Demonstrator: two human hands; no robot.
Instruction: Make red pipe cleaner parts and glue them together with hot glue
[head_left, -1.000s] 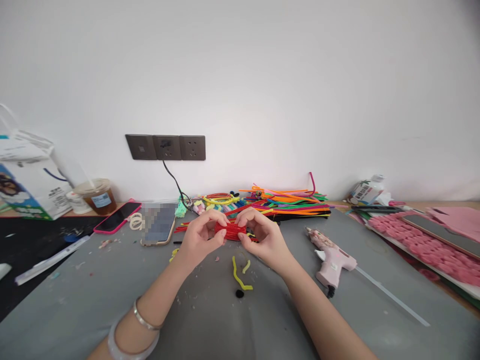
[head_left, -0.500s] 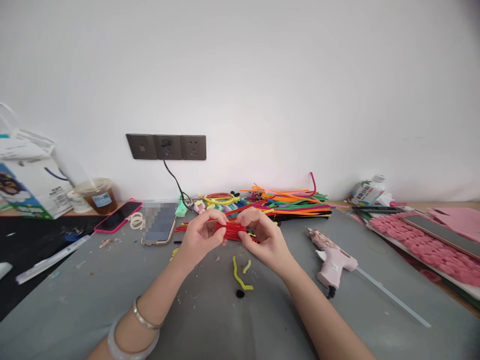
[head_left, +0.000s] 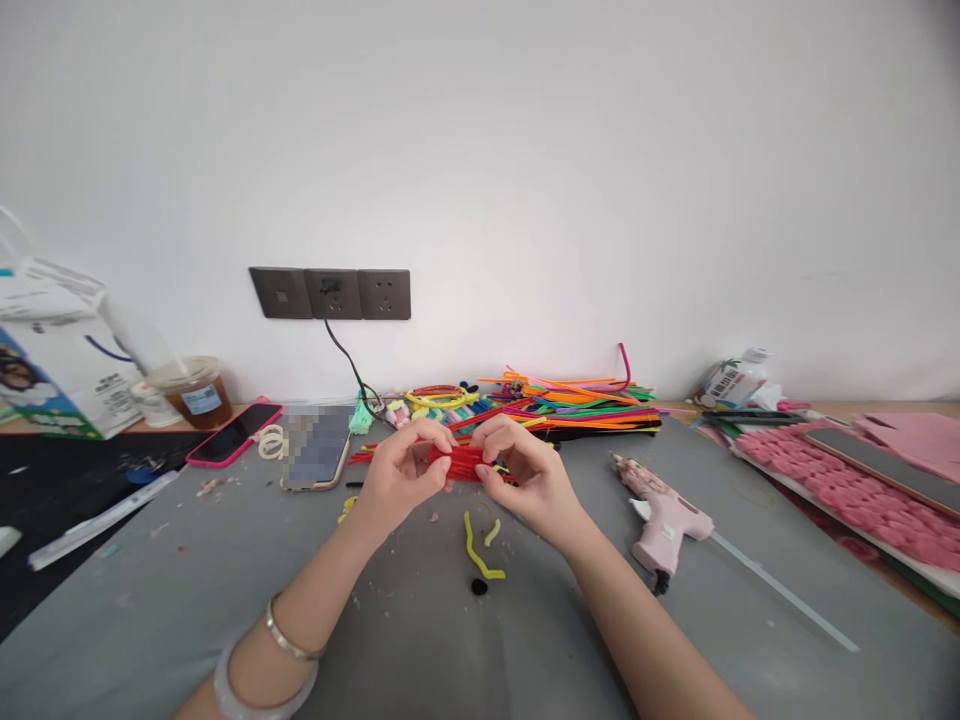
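A small flat piece made of red pipe cleaners (head_left: 466, 463) is held up between my two hands over the middle of the grey table. My left hand (head_left: 409, 470) pinches its left end between thumb and fingers. At the right end, my right hand (head_left: 521, 475) grips it the same way. The fingers cover both ends of the piece. Below it on the table lie a bent yellow pipe cleaner (head_left: 480, 555) and a black round dot (head_left: 479, 587). Behind my hands is a pile of coloured pipe cleaners (head_left: 585, 405).
A pink glue gun (head_left: 667, 525) with a clear glue stick (head_left: 787, 595) lies at right. Further right is a pink textured keyboard-like mat (head_left: 840, 490). On the left are two phones (head_left: 319, 450), a drink cup (head_left: 193, 395) and a white carton (head_left: 67, 360). A black cord (head_left: 345, 350) hangs from the socket.
Both hands keep their hold on the red piece with hardly any movement. The whole view has shifted very slightly.
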